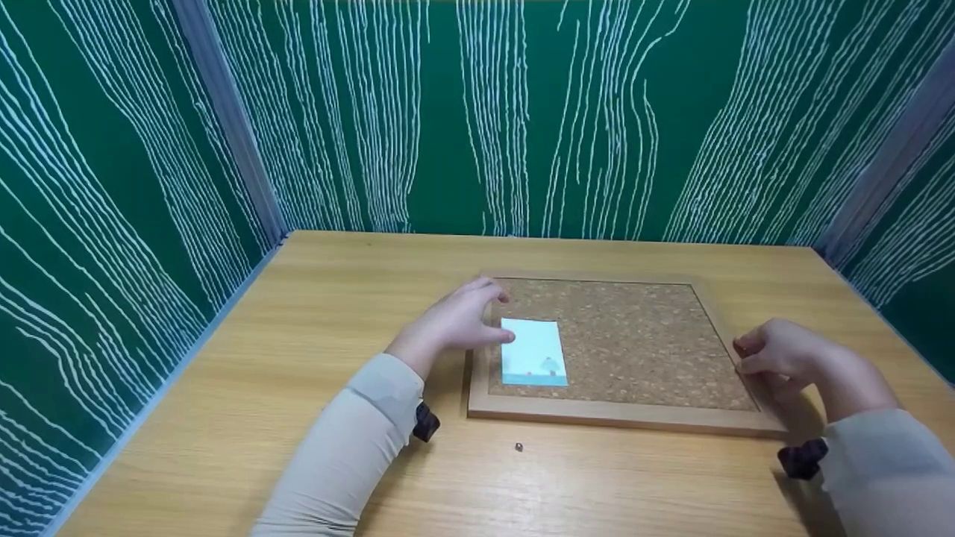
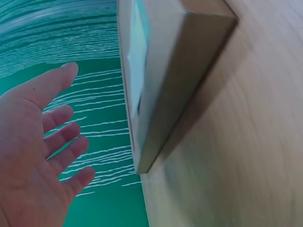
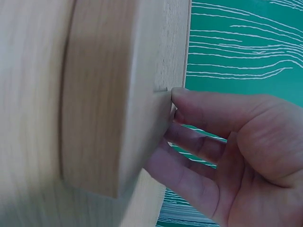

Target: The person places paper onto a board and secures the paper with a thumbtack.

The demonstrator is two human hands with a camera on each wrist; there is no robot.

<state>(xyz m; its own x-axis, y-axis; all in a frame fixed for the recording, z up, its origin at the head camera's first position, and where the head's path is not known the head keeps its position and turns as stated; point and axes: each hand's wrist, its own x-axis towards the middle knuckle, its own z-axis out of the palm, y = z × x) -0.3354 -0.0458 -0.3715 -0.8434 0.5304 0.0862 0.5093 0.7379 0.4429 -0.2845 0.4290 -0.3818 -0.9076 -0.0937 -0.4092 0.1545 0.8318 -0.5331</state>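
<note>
A wood-framed cork board (image 1: 634, 343) lies on the table with a card (image 1: 531, 350) on its left part; the card is pale, with a small tree and a blue-green strip printed along its near edge. Over the board's left side is my left hand (image 1: 464, 319), fingers spread and nothing in them, thumb overlapping the card's edge in the head view. My right hand (image 1: 802, 358) is at the board's right frame. Its thumb and curled forefinger pinch a small dark reddish piece (image 3: 177, 115), mostly hidden by the fingertips.
On the table (image 1: 298, 418), just in front of the board's near edge, lies a tiny dark shiny piece (image 1: 519, 447). Green panels (image 1: 440, 149) with white wavy lines stand behind the table and along both sides.
</note>
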